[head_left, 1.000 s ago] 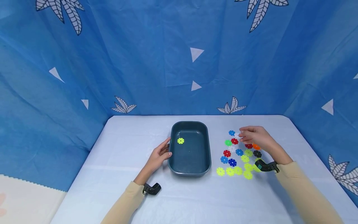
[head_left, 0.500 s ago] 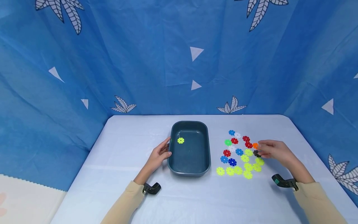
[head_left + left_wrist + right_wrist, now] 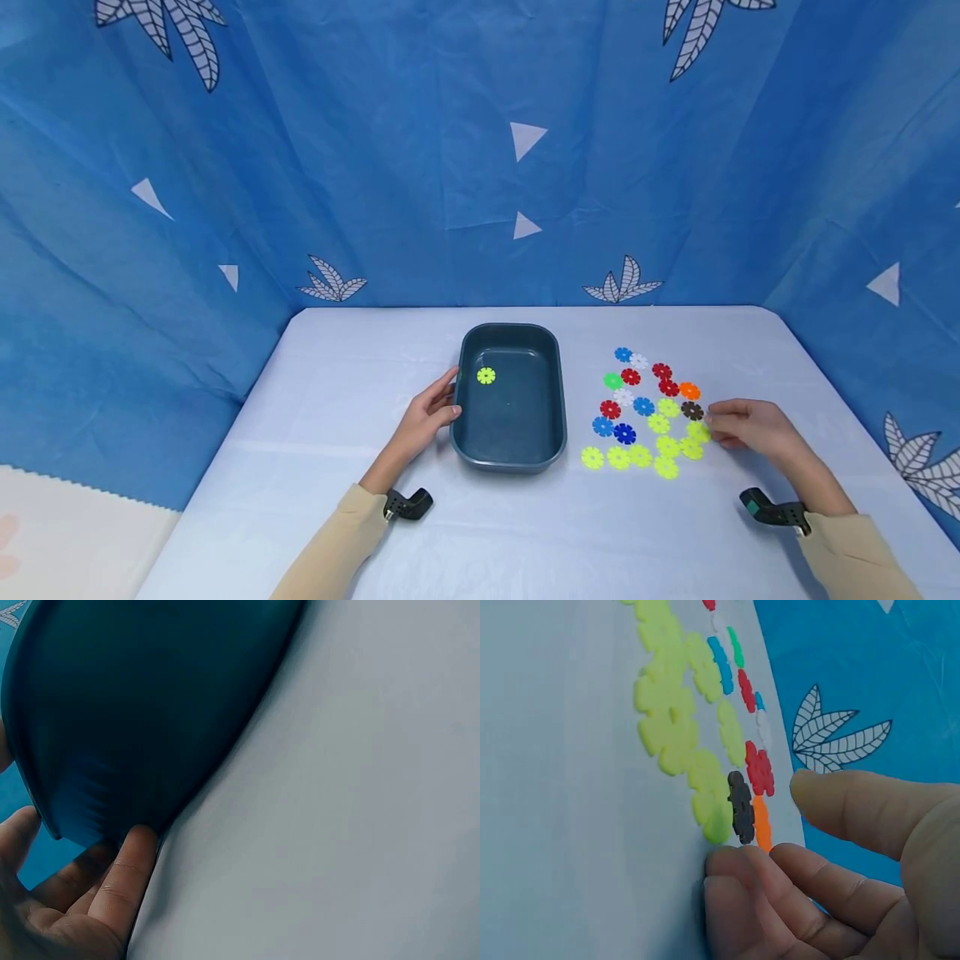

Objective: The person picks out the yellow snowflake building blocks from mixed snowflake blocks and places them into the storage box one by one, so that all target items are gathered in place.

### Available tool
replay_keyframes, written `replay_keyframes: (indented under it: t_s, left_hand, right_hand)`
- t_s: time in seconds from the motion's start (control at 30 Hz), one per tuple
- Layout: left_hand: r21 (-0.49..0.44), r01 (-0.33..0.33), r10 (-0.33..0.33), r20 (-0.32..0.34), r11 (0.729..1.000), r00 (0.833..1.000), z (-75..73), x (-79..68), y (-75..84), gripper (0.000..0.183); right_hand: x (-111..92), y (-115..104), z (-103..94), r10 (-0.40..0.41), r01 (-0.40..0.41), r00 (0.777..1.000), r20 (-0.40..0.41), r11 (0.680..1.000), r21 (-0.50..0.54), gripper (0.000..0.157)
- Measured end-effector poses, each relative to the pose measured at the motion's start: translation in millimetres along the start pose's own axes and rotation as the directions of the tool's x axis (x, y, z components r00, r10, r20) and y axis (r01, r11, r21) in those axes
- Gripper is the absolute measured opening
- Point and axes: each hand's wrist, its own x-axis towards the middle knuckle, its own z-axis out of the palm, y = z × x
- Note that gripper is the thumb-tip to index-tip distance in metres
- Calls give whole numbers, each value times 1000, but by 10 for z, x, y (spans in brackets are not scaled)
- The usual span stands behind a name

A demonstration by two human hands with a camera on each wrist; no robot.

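Outer lime disc (image 3: 697,431) is placed flat on the table (image 3: 480,533), at the right edge of the disc spread, immediately left of the right hand (image 3: 753,429); contact with the fingertips can't be confirmed. No long axis is offered, the disc being round. Dark disc (image 3: 692,411) is set just beyond on the far side. Right hand: thumb held apart from fingers, nothing seen grasped. It is clearly the nearer hand; the left hand (image 3: 422,421) is rested, fingers extended, against the left wall of the tray (image 3: 513,425), with no clamping seen. Tray is positioned left of the spread, long axis near-to-far; one lime disc (image 3: 486,376) is contained, toward the far left.
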Motion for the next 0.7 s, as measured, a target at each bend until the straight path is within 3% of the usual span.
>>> replay_keyframes:
  t_s: [0.47, 0.7]
  left_hand:
    - [-16, 6, -6, -2, 1000, 1000, 4, -4, 11, 66]
    - [-11, 5, -5, -4, 1000, 1000, 9, -13, 11, 66]
  right_hand:
    - [2, -95, 118, 7, -22, 998, -63, 967, -252, 56]
    - [31, -149, 197, 11, -42, 995, -101, 951, -306, 42]
